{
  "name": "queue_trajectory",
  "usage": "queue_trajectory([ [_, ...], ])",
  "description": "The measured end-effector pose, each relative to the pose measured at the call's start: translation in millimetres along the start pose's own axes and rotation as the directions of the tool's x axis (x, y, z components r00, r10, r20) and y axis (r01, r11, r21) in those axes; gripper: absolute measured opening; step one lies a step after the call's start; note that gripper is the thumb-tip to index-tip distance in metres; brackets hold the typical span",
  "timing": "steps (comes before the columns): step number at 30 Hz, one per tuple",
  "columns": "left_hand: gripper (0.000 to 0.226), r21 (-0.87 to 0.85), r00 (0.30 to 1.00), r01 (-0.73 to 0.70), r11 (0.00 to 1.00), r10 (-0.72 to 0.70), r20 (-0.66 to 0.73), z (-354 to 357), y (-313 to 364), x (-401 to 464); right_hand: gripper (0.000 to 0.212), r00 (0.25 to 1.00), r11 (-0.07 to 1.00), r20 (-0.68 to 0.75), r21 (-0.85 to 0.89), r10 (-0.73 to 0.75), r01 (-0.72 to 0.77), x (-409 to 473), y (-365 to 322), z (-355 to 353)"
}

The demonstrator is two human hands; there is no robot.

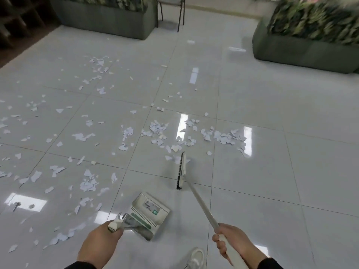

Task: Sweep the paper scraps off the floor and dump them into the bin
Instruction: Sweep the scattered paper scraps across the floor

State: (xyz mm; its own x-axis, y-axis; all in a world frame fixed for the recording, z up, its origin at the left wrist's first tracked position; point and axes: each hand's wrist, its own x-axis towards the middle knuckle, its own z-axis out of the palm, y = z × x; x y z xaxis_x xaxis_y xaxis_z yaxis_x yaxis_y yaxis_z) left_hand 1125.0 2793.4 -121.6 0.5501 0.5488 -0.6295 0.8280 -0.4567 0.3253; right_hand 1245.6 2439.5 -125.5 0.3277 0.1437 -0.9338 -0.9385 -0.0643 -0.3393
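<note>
White broom (pixel 181 170) in the right hand's (pixel 236 242) curled fingers, dustpan (pixel 149 211) handle in the left hand's (pixel 99 242) grip, paper scraps (pixel 157 129) beyond.

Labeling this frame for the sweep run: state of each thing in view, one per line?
left hand: grips the dustpan handle
right hand: grips the broom handle
dustpan: held low over the floor, no scraps visible in it
broom: head down at the floor, beside the nearest scraps
paper scraps: scattered over the tiles, unswept
planters: standing at the far edge

Lobby (or office), glossy tiles (pixel 252 105), planters (pixel 303 49)
</note>
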Motion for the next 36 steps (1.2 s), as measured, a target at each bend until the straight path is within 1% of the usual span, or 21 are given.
queue_trajectory([
  [1, 0.006, -0.002, 1.000, 0.013, 1.000, -0.013, -0.016, -2.5, 3.0, -0.9, 0.009, 1.000, 1.000, -0.010, -0.014, -0.004, 0.004, -1.6, -7.4, -0.7],
  [3, 0.012, 0.027, 0.998, -0.054, 0.998, 0.054, 0.016, 24.3, 70.3, 9.9, 0.008, 0.997, 1.000, -0.072, 0.008, -0.026, 0.027, -0.9, -46.0, -55.9],
  [4, 0.013, 0.019, 0.999, -0.043, 0.999, 0.043, 0.016, 22.9, 77.1, 7.9, 0.006, 0.996, 1.000, -0.085, 0.006, -0.028, 0.029, -1.0, -51.8, -57.2],
  [6, 0.014, 0.024, 0.995, -0.092, 0.996, 0.090, 0.044, 40.9, 134.9, 22.8, 0.004, 0.991, 0.997, -0.134, 0.071, -0.029, 0.039, 4.9, -84.3, -95.1],
  [7, 0.013, 0.007, 0.995, -0.092, 0.996, 0.092, 0.036, 39.1, 140.6, 22.3, 0.004, 0.989, 0.993, -0.149, 0.107, -0.026, 0.042, 6.3, -87.4, -95.4],
  [9, 0.013, 0.024, 0.988, -0.144, 0.989, 0.143, 0.059, 53.6, 193.0, 44.5, 0.004, 0.981, 0.982, -0.194, 0.178, -0.022, 0.057, 17.9, -117.9, -125.5],
  [10, 0.014, 0.014, 0.987, -0.147, 0.989, 0.146, 0.064, 52.8, 198.1, 43.5, 0.004, 0.976, 0.979, -0.214, 0.193, -0.026, 0.068, 16.1, -119.8, -125.4],
  [12, 0.017, 0.026, 0.979, -0.185, 0.982, 0.182, 0.092, 65.3, 242.9, 71.3, 0.005, 0.964, 0.978, -0.266, 0.193, -0.028, 0.082, 29.6, -150.2, -149.0],
  [13, 0.018, 0.034, 0.977, -0.191, 0.981, 0.186, 0.108, 64.9, 247.7, 70.2, 0.004, 0.959, 0.975, -0.281, 0.201, -0.031, 0.091, 26.2, -150.9, -150.7],
  [14, 0.018, 0.032, 0.972, -0.203, 0.979, 0.197, 0.124, 71.7, 272.5, 88.2, 0.004, 0.951, 0.976, -0.309, 0.202, -0.018, 0.084, 35.6, -169.7, -163.9],
  [16, 0.017, 0.026, 0.961, -0.239, 0.971, 0.233, 0.151, 76.5, 301.5, 100.5, 0.003, 0.935, 0.972, -0.353, 0.218, -0.009, 0.092, 40.7, -191.0, -177.8],
  [18, 0.015, 0.022, 0.951, -0.259, 0.966, 0.251, 0.181, 90.3, 345.8, 128.4, 0.004, 0.923, 0.969, -0.385, 0.234, 0.014, 0.083, 61.8, -228.6, -202.2],
  [24, 0.015, 0.085, 0.927, -0.306, 0.948, 0.277, 0.253, 115.2, 425.3, 159.2, 0.004, 0.899, 0.932, -0.435, 0.344, 0.052, 0.113, 96.3, -309.0, -244.6],
  [25, 0.015, 0.087, 0.921, -0.317, 0.944, 0.285, 0.266, 114.0, 426.2, 155.5, 0.004, 0.890, 0.918, -0.452, 0.376, 0.061, 0.127, 97.7, -313.0, -245.1],
  [27, 0.017, 0.083, 0.937, -0.279, 0.957, 0.253, 0.240, 129.9, 452.8, 167.8, 0.004, 0.903, 0.921, -0.425, 0.375, 0.065, 0.111, 122.3, -358.1, -264.5],
  [28, 0.017, 0.098, 0.930, -0.299, 0.949, 0.268, 0.251, 129.9, 453.5, 165.6, 0.004, 0.894, 0.902, -0.443, 0.409, 0.068, 0.134, 122.6, -362.7, -265.2],
  [30, 0.016, 0.102, 0.957, -0.223, 0.970, 0.197, 0.213, 151.0, 470.9, 172.0, 0.006, 0.915, 0.938, -0.396, 0.341, 0.078, 0.068, 153.5, -409.9, -281.5],
  [31, 0.015, 0.117, 0.955, -0.234, 0.965, 0.205, 0.216, 150.3, 473.1, 166.6, 0.007, 0.912, 0.941, -0.403, 0.331, 0.077, 0.067, 155.4, -415.2, -280.5],
  [33, 0.027, 0.117, 0.984, -0.108, 0.987, 0.090, 0.155, 174.1, 488.9, 162.7, 0.006, 0.938, 0.982, -0.333, 0.186, 0.093, -0.031, 190.0, -452.4, -288.3],
  [34, 0.035, 0.143, 0.984, -0.105, 0.984, 0.082, 0.155, 173.1, 492.2, 155.6, 0.004, 0.942, 0.986, -0.320, 0.160, 0.096, -0.047, 194.0, -455.0, -281.9],
  [36, 0.038, 0.139, 0.991, -0.035, 0.990, 0.017, 0.130, 194.3, 514.9, 146.3, 0.011, 0.952, 0.994, -0.285, 0.036, 0.114, -0.108, 220.5, -482.0, -278.5],
])
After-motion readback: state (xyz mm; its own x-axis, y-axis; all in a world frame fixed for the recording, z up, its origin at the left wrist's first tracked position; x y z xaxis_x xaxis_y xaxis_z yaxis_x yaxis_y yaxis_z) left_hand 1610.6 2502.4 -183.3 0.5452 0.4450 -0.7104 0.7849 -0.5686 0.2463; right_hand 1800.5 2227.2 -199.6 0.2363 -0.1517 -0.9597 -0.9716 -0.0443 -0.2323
